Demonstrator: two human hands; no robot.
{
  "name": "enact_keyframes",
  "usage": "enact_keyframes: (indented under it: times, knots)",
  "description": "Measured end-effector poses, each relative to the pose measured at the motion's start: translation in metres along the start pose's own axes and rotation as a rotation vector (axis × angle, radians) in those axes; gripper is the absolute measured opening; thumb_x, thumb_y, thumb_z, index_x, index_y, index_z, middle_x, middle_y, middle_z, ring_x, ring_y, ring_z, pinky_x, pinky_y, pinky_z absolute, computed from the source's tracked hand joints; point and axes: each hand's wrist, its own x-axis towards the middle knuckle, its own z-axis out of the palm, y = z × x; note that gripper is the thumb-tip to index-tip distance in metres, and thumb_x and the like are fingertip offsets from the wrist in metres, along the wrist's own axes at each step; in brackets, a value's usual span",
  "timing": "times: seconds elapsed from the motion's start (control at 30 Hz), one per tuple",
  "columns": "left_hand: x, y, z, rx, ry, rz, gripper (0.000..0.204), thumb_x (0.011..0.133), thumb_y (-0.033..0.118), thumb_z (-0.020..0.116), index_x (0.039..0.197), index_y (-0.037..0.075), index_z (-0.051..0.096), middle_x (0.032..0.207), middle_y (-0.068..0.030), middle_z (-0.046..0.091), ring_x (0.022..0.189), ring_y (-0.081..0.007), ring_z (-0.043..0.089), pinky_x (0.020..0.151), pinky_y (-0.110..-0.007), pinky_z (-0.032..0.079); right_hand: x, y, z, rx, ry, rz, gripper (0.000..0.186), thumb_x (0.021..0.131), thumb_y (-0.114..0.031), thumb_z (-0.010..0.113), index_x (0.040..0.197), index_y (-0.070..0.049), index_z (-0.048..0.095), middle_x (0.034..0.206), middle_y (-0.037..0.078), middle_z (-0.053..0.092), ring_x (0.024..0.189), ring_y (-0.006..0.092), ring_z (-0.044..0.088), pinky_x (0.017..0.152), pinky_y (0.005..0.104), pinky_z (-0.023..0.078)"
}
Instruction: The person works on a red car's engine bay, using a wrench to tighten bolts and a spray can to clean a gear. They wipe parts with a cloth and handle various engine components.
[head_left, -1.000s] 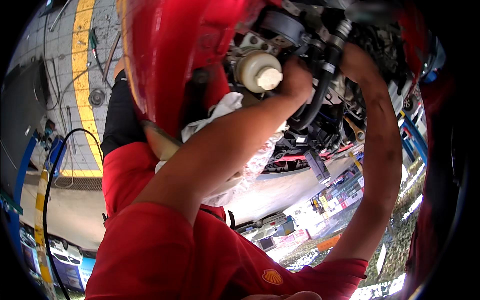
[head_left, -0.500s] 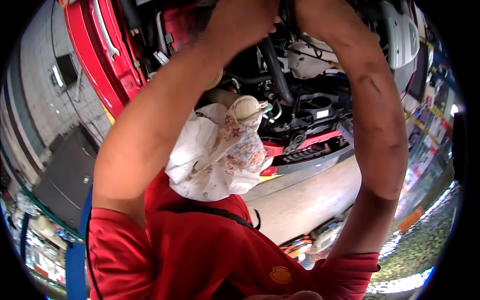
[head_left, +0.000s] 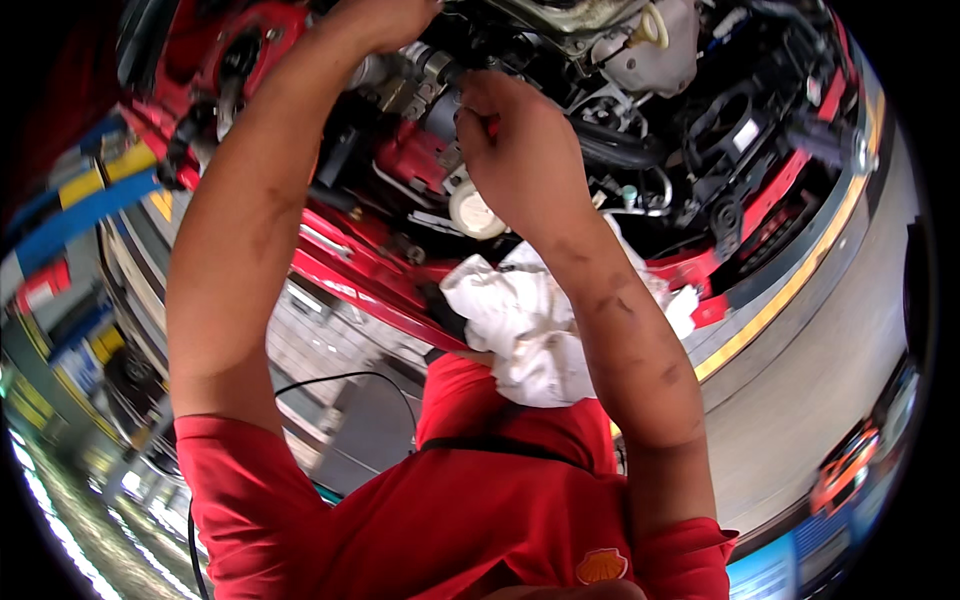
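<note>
My left hand (head_left: 396, 22) reaches into the engine bay at the top edge, beside a hose joint (head_left: 432, 62); its fingers are mostly out of sight. Lower and to the right, my right hand (head_left: 515, 150) has curled fingers against the parts below that joint, with a small red thing showing between them; I cannot make out what it grips. A cream reservoir cap (head_left: 473, 212) sits just below this hand. A crumpled white cloth (head_left: 520, 325) lies over the car's edge under my right forearm. A thick black hose (head_left: 615, 145) runs to the right.
A red fender edge (head_left: 350, 280) and the car's front (head_left: 760, 210) border the bay. Blue and yellow lift parts (head_left: 100, 170) stand at the left, a grey panel (head_left: 360, 440) with a black cable lies below, and an orange object (head_left: 840, 465) sits at the lower right.
The view has swung round over the bay. Both arms have shifted leftward in the picture; my right hand has come down from the top edge to the middle, above the cloth.
</note>
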Motion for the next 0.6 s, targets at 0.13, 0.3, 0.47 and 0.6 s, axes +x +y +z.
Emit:
enact_keyframes:
  times: [0.13, 0.3, 0.47, 0.6]
  knots:
    - [0.004, -0.014, -0.01, 0.435, -0.203, 0.333, 0.027, 0.094, 0.019, 0.065, 0.118, 0.01, 0.071, 0.108, -0.0159, 0.072, 0.107, -0.0375, 0.067, 0.092, -0.047, 0.053, -0.004, -0.01, 0.036, 0.532, 0.051, 0.184, 0.024, 0.092, -0.009, 0.062, 0.112, 0.001, 0.068, 0.102, 0.022, 0.071, 0.096, 0.0353, 0.069, 0.085, 0.0414, 0.054]
    - [0.042, -0.021, 0.012, 0.478, -0.264, 0.547, 0.027, 0.091, 0.016, 0.065, 0.116, 0.004, 0.07, 0.107, -0.0197, 0.072, 0.105, -0.0395, 0.067, 0.089, -0.047, 0.054, 0.022, -0.019, 0.08, 0.218, 0.426, 0.032, 0.025, 0.093, -0.007, 0.054, 0.11, 0.008, 0.065, 0.103, 0.028, 0.068, 0.093, 0.0464, 0.067, 0.084, 0.047, 0.054]
    - [0.085, -0.023, 0.033, 0.381, -0.456, 0.615, 0.028, 0.087, 0.011, 0.066, 0.112, -0.001, 0.07, 0.102, -0.0227, 0.072, 0.096, -0.0389, 0.069, 0.084, -0.043, 0.053, 0.084, -0.007, 0.093, 1.198, 0.432, 0.652, 0.021, 0.094, -0.003, 0.05, 0.106, 0.004, 0.066, 0.097, 0.02, 0.067, 0.094, 0.0314, 0.067, 0.084, 0.043, 0.053]
    - [0.112, -0.03, 0.014, 0.239, -0.505, 0.412, 0.027, 0.086, 0.012, 0.062, 0.109, 0.0, 0.072, 0.083, -0.014, 0.071, 0.061, -0.0255, 0.063, 0.059, -0.039, 0.053, 0.123, -0.001, 0.092, 1.678, 0.643, 0.9, 0.023, 0.093, -0.005, 0.044, 0.1, 0.002, 0.065, 0.083, 0.013, 0.061, 0.079, 0.0254, 0.061, 0.064, 0.0429, 0.046]
